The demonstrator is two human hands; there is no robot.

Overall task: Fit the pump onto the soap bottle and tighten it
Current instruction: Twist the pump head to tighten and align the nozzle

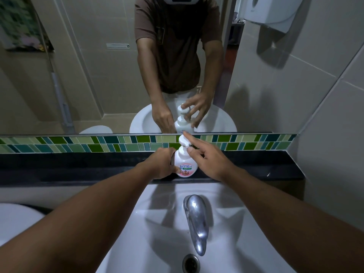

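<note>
Mirror [98, 66]: a wide wall mirror above the green tiled strip [78, 143]; it reflects the person's torso, both arms and the bottle.
Sink [157, 223]: a white ceramic basin at the bottom, with a chrome tap [196, 219] pointing toward a round metal drain [191, 263].
Counter [78, 164]: a dark, polished stone ledge between sink and tiles; the bottle stands upright on it, centred behind the tap.
Left hand [160, 163]: arm stretched forward, fingers wrapped round the bottle's left side, thumb on the label.
Right hand [206, 158]: reaching in from the right, thumb and probably a finger pinched on the pump collar, index finger extended along the pump head.
Soap bottle [185, 164]: a white plastic bottle with a pink and green label.
Pump [183, 141]: a white plastic pump seated on the bottle's neck.
</note>
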